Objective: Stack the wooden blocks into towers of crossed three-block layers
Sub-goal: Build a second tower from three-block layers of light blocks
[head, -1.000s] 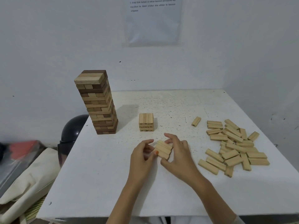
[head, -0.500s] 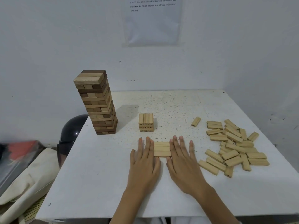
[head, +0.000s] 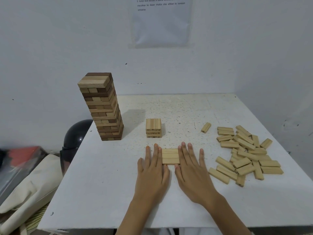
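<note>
Head view: a second earlier both hands pinched three blocks together, tilted, at the centre of the frame. Now the three-block row (head: 170, 156) lies flat on the white table (head: 105, 192), as it did half a second ago. The left hand (head: 152, 170) and right hand (head: 191, 170) lie palm down with fingers straight, gripping nothing. Their inner fingers press the row's short ends from either side.

The row is pale wood, three blocks touching side by side, with long axes running left to right across the frame. Just above it stands a short pale tower (head: 153, 128), whose top blocks point away up the frame. A tall tower of mixed light and dark wood (head: 101, 107) stands at centre left. A loose pile of blocks (head: 245, 155) lies at right, pointing every way.
</note>
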`<state>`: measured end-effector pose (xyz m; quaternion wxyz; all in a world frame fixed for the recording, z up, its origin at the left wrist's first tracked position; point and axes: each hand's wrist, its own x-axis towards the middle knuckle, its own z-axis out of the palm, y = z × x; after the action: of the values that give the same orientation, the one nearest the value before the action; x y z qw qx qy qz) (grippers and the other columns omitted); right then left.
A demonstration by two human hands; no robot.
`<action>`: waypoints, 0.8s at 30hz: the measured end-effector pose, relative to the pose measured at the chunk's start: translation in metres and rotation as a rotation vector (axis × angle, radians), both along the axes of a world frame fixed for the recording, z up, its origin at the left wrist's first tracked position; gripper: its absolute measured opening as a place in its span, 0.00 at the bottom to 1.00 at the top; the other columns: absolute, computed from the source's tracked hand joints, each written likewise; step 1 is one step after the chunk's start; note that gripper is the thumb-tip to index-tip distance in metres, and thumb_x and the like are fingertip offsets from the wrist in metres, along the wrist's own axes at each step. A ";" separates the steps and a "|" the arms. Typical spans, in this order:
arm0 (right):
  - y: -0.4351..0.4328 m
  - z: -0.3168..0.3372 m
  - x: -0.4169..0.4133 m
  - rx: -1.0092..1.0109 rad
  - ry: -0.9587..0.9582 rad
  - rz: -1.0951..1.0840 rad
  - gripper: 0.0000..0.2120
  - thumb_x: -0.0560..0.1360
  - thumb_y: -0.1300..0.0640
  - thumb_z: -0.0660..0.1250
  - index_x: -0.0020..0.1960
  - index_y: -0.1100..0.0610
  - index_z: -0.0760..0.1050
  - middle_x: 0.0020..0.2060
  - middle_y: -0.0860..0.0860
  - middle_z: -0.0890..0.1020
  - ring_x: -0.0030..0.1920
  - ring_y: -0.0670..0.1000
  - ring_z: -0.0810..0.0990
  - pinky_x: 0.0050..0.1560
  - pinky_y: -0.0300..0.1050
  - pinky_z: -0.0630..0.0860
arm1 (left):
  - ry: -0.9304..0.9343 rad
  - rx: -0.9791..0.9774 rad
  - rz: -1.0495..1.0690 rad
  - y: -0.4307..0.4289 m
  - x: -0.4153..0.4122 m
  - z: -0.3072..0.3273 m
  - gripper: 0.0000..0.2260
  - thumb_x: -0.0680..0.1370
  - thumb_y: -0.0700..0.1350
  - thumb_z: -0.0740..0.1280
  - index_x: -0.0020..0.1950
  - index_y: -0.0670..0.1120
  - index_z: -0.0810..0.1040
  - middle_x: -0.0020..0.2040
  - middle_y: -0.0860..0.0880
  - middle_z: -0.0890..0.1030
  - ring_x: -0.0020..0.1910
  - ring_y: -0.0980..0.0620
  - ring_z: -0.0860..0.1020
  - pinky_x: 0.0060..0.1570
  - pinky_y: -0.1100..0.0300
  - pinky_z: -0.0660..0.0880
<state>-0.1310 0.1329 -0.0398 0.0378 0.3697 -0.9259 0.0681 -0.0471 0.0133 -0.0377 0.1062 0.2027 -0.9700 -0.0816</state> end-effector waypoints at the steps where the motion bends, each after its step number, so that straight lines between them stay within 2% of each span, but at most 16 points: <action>1: 0.000 0.001 0.000 0.011 -0.010 0.003 0.32 0.83 0.49 0.36 0.72 0.67 0.65 0.71 0.61 0.69 0.72 0.61 0.66 0.67 0.62 0.56 | -0.008 0.009 -0.002 0.000 0.000 -0.001 0.25 0.78 0.50 0.52 0.72 0.40 0.69 0.73 0.45 0.69 0.72 0.43 0.68 0.61 0.48 0.71; 3: 0.001 -0.001 -0.001 0.038 -0.040 0.006 0.32 0.83 0.48 0.36 0.72 0.66 0.65 0.71 0.60 0.68 0.73 0.60 0.65 0.67 0.61 0.55 | -0.039 0.051 -0.008 0.001 0.002 0.003 0.27 0.79 0.51 0.48 0.75 0.40 0.64 0.76 0.45 0.64 0.74 0.43 0.63 0.65 0.47 0.67; 4: 0.001 0.001 -0.001 0.034 -0.043 0.017 0.32 0.82 0.47 0.36 0.73 0.66 0.63 0.72 0.60 0.67 0.73 0.60 0.64 0.68 0.60 0.54 | -0.042 0.071 -0.023 0.001 0.001 0.005 0.30 0.78 0.53 0.44 0.77 0.41 0.58 0.78 0.46 0.57 0.77 0.45 0.56 0.70 0.48 0.61; 5: 0.002 0.004 -0.002 0.022 -0.059 0.037 0.33 0.82 0.46 0.35 0.75 0.65 0.58 0.74 0.59 0.63 0.75 0.59 0.60 0.70 0.59 0.51 | -0.033 0.096 -0.036 0.001 0.002 0.005 0.32 0.77 0.55 0.39 0.79 0.43 0.50 0.80 0.48 0.49 0.78 0.48 0.47 0.73 0.50 0.52; 6: 0.002 0.007 -0.003 -0.026 -0.085 0.067 0.34 0.80 0.43 0.34 0.76 0.63 0.50 0.77 0.57 0.55 0.77 0.57 0.52 0.73 0.56 0.45 | -0.011 0.147 -0.042 0.000 0.003 0.005 0.33 0.76 0.56 0.38 0.79 0.45 0.44 0.80 0.49 0.43 0.78 0.53 0.40 0.73 0.55 0.44; 7: 0.004 0.007 -0.005 -0.101 -0.113 0.096 0.34 0.77 0.40 0.34 0.77 0.60 0.41 0.77 0.53 0.45 0.78 0.53 0.42 0.75 0.51 0.37 | 0.029 0.201 -0.047 -0.002 0.004 0.006 0.32 0.77 0.57 0.41 0.79 0.47 0.41 0.79 0.51 0.41 0.77 0.56 0.37 0.71 0.59 0.39; 8: 0.007 0.009 -0.006 -0.173 -0.205 0.113 0.34 0.76 0.39 0.37 0.77 0.56 0.37 0.77 0.48 0.40 0.77 0.49 0.34 0.75 0.47 0.32 | 0.080 0.266 -0.043 -0.003 0.005 0.008 0.31 0.79 0.55 0.47 0.79 0.49 0.42 0.79 0.53 0.42 0.76 0.60 0.37 0.70 0.63 0.38; 9: 0.008 0.012 -0.008 -0.252 -0.282 0.134 0.34 0.78 0.40 0.43 0.78 0.54 0.38 0.77 0.46 0.40 0.76 0.45 0.32 0.74 0.43 0.30 | 0.143 0.338 -0.041 -0.004 0.007 0.011 0.31 0.79 0.52 0.54 0.79 0.51 0.45 0.79 0.56 0.46 0.76 0.63 0.39 0.69 0.65 0.39; 12: 0.014 0.017 -0.015 -0.454 -0.320 0.202 0.25 0.81 0.52 0.59 0.76 0.51 0.57 0.77 0.45 0.53 0.77 0.42 0.41 0.75 0.40 0.34 | 0.298 0.455 -0.101 -0.008 0.010 0.020 0.26 0.75 0.45 0.64 0.71 0.59 0.60 0.73 0.62 0.58 0.73 0.69 0.46 0.66 0.70 0.43; 15: 0.014 0.018 -0.023 -0.507 -0.279 0.276 0.16 0.78 0.56 0.63 0.65 0.48 0.67 0.69 0.40 0.64 0.76 0.41 0.49 0.74 0.36 0.36 | 0.305 0.439 -0.177 -0.014 0.010 0.024 0.19 0.74 0.46 0.66 0.62 0.59 0.67 0.70 0.64 0.62 0.73 0.69 0.49 0.64 0.72 0.44; 19: 0.013 0.019 -0.031 -0.473 -0.292 0.299 0.11 0.76 0.55 0.66 0.57 0.47 0.71 0.62 0.39 0.70 0.75 0.42 0.56 0.75 0.39 0.40 | 0.234 0.346 -0.240 -0.022 0.006 0.023 0.14 0.72 0.52 0.64 0.58 0.57 0.70 0.71 0.64 0.63 0.74 0.68 0.48 0.64 0.69 0.45; 24: 0.012 0.019 -0.036 -0.447 -0.247 0.304 0.11 0.72 0.50 0.63 0.54 0.48 0.73 0.59 0.38 0.73 0.72 0.44 0.63 0.74 0.41 0.43 | 0.202 0.320 -0.278 -0.030 0.002 0.025 0.10 0.74 0.47 0.65 0.54 0.57 0.71 0.65 0.66 0.68 0.73 0.69 0.49 0.62 0.70 0.45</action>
<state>-0.1668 0.1451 -0.0204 -0.0055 0.4756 -0.8194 0.3199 -0.0451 -0.0171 -0.0130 0.1569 0.0722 -0.9478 -0.2682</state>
